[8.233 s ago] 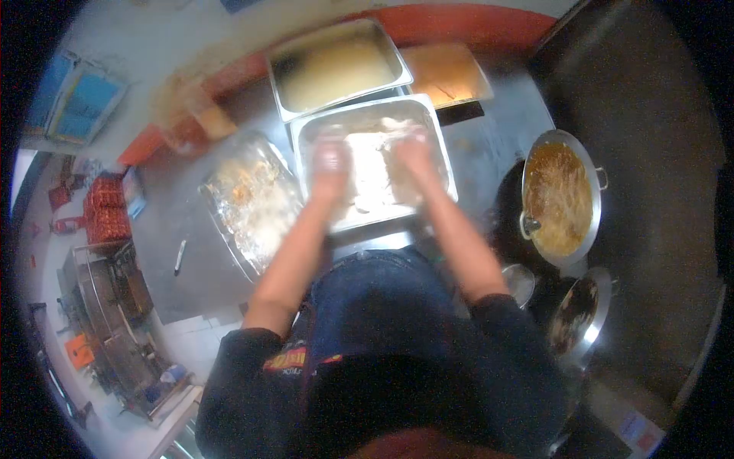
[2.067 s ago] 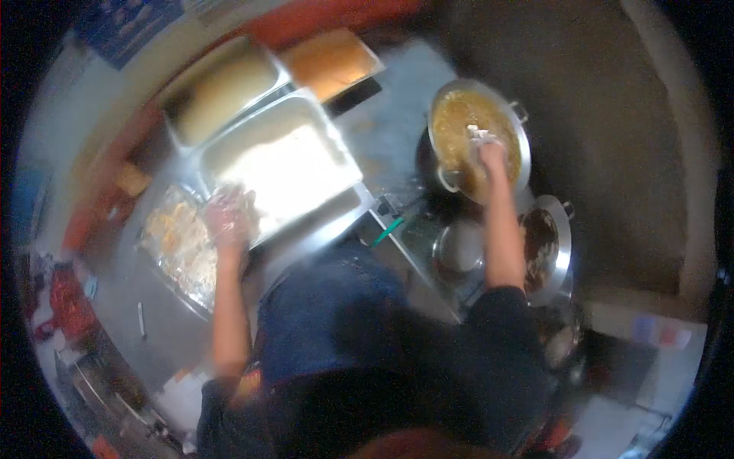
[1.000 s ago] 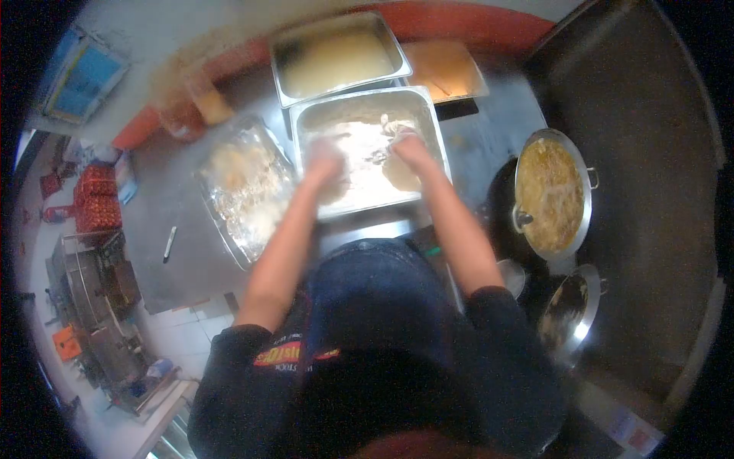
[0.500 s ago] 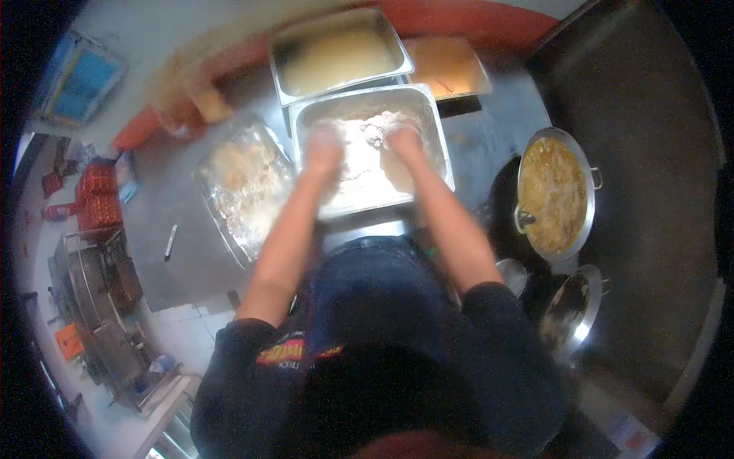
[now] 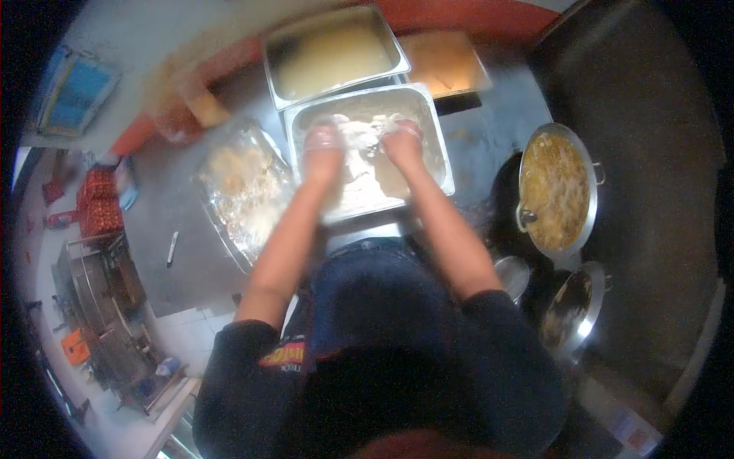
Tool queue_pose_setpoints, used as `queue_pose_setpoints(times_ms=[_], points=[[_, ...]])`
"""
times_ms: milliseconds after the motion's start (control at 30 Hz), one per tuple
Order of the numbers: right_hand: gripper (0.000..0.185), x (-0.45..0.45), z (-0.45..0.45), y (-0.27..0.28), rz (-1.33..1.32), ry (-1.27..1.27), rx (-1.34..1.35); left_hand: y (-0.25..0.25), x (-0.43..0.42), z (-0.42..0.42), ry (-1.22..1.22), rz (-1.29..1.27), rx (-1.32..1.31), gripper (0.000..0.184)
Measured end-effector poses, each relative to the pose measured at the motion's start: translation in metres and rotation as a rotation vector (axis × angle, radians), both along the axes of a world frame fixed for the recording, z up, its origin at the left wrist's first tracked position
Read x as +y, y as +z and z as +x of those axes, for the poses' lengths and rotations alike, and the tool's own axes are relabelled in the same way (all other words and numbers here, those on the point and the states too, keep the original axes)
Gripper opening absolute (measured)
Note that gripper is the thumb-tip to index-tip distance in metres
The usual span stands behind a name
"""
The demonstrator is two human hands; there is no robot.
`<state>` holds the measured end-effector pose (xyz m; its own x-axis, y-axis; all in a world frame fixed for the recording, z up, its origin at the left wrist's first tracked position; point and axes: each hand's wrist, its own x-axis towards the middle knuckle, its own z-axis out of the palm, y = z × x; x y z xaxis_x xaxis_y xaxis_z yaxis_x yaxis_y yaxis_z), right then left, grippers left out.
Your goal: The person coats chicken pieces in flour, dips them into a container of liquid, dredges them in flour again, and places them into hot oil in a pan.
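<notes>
Both hands are down inside a deep steel pan (image 5: 449, 170) of white flour-like powder (image 5: 359, 187). My left hand (image 5: 324, 142) is at the pan's left side, smeared by motion, so its fingers do not show clearly. On the right side, my right hand (image 5: 401, 141) is closed, with its fingers curled down toward white-coated lumps (image 5: 370, 131) that lie between the hands. What the right fingers hold is hidden. White powder covers parts of both hands.
Behind stands another steel pan (image 5: 336, 65) of pale yellowish liquid. An orange-brown tray (image 5: 443, 61) sits beside it. Left is a shiny tray (image 5: 241, 183) with pale pieces. A wok (image 5: 556, 191) of bubbling oil and a second wok (image 5: 572, 310) are right. A marker-like object (image 5: 173, 249) lies left.
My right hand has shifted slightly left and its fingers look more curled. My left hand stays at the pan's left side, a little less blurred. The lumps between the hands have shifted.
</notes>
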<state>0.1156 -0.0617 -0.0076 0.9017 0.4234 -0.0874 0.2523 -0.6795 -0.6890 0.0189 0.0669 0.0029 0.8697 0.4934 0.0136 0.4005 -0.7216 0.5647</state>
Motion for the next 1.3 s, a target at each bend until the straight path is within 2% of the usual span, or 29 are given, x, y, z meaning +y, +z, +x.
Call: queue_pose_setpoints(times_ms=[33, 67, 100, 233, 267, 300, 367, 400, 467, 500, 567, 600, 667, 700, 767, 800, 867, 900, 967, 1000, 1067, 1100, 1167, 1200, 1267, 1300], points=[[0.037, -0.003, 0.001, 0.001, 0.078, -0.010, 0.119, -0.005, -0.007, 0.004, -0.002, -0.004, 0.007, 0.016], [0.035, 0.013, -0.018, -0.024, 0.031, 0.079, -0.075, -0.014, -0.024, 0.006, -0.016, 0.105, 0.004, 0.015], [0.034, 0.016, -0.016, -0.017, -0.105, 0.113, -0.064, -0.020, -0.030, 0.011, -0.030, 0.223, -0.015, 0.015], [0.034, 0.006, -0.005, -0.023, -0.036, 0.111, -0.043, -0.030, -0.007, -0.010, 0.033, 0.243, -0.205, 0.016], [0.035, 0.009, -0.014, -0.025, 0.008, 0.071, -0.045, -0.027, -0.021, -0.006, -0.016, 0.222, -0.156, 0.015], [0.037, 0.014, -0.023, -0.001, -0.028, 0.073, 0.058, -0.020, -0.034, 0.000, -0.066, 0.203, -0.109, 0.014], [0.038, 0.002, -0.013, 0.008, -0.009, 0.108, -0.007, 0.001, -0.021, 0.001, -0.048, 0.211, 0.037, 0.013], [0.038, 0.001, -0.013, 0.005, -0.012, 0.109, -0.004, -0.011, -0.019, 0.000, -0.048, 0.208, 0.039, 0.013], [0.040, 0.006, -0.015, -0.008, -0.006, 0.047, 0.056, -0.044, -0.017, 0.000, -0.121, 0.409, -0.111, 0.013], [0.037, 0.010, -0.026, -0.006, 0.034, 0.105, -0.005, -0.019, -0.040, 0.002, 0.007, 0.145, -0.036, 0.014], [0.035, 0.000, -0.021, 0.013, -0.018, 0.155, -0.048, 0.001, -0.035, -0.002, 0.015, 0.129, 0.013, 0.015], [0.035, 0.000, -0.020, 0.000, -0.022, 0.155, -0.045, -0.011, -0.035, -0.004, 0.015, 0.124, 0.016, 0.015], [0.038, 0.003, -0.017, -0.033, -0.158, 0.177, -0.232, -0.043, -0.037, -0.006, -0.043, 0.319, -0.266, 0.017], [0.040, 0.000, -0.030, 0.030, -0.027, 0.138, 0.108, -0.021, -0.049, -0.005, -0.018, 0.156, -0.088, 0.018], [0.038, -0.008, -0.025, 0.027, -0.001, 0.214, -0.122, 0.033, -0.046, -0.007, -0.002, 0.149, 0.115, 0.015], [0.038, -0.010, -0.018, 0.031, -0.001, 0.214, -0.121, 0.029, -0.045, -0.007, -0.002, 0.148, 0.117, 0.015], [0.037, -0.012, -0.006, 0.037, 0.003, 0.200, 0.221, 0.015, -0.045, -0.012, -0.004, 0.224, -0.077, 0.016], [0.041, -0.001, -0.020, 0.020, -0.105, 0.310, -0.091, 0.011, -0.058, -0.005, -0.074, 0.219, -0.162, 0.016], [0.043, -0.011, -0.016, 0.026, 0.015, 0.205, -0.061, 0.030, -0.044, -0.005, -0.112, 0.248, 0.041, 0.016], [0.043, -0.011, -0.013, 0.029, 0.016, 0.202, -0.061, 0.026, -0.044, -0.004, -0.115, 0.249, 0.041, 0.016], [0.042, -0.013, -0.015, 0.032, -0.079, 0.159, 0.135, 0.017, -0.048, -0.008, -0.033, 0.131, -0.041, 0.017], [0.042, -0.020, -0.025, 0.034, -0.081, 0.158, 0.150, 0.015, -0.065, -0.008, -0.131, 0.249, -0.120, 0.015], [0.040, -0.022, -0.015, 0.050, -0.029, 0.232, 0.093, 0.030, -0.050, -0.002, -0.074, 0.246, 0.124, 0.014], [0.040, -0.018, -0.011, 0.034, -0.030, 0.232, 0.091, 0.024, -0.053, 0.000, -0.074, 0.245, 0.122, 0.014], [0.037, -0.014, -0.021, -0.019, -0.021, 0.205, -0.181, -0.013, -0.065, -0.008, 0.036, 0.209, -0.284, 0.013], [0.036, -0.019, -0.033, 0.007, 0.043, 0.098, 0.038, -0.017, -0.063, -0.008, -0.023, 0.171, -0.247, 0.014]])
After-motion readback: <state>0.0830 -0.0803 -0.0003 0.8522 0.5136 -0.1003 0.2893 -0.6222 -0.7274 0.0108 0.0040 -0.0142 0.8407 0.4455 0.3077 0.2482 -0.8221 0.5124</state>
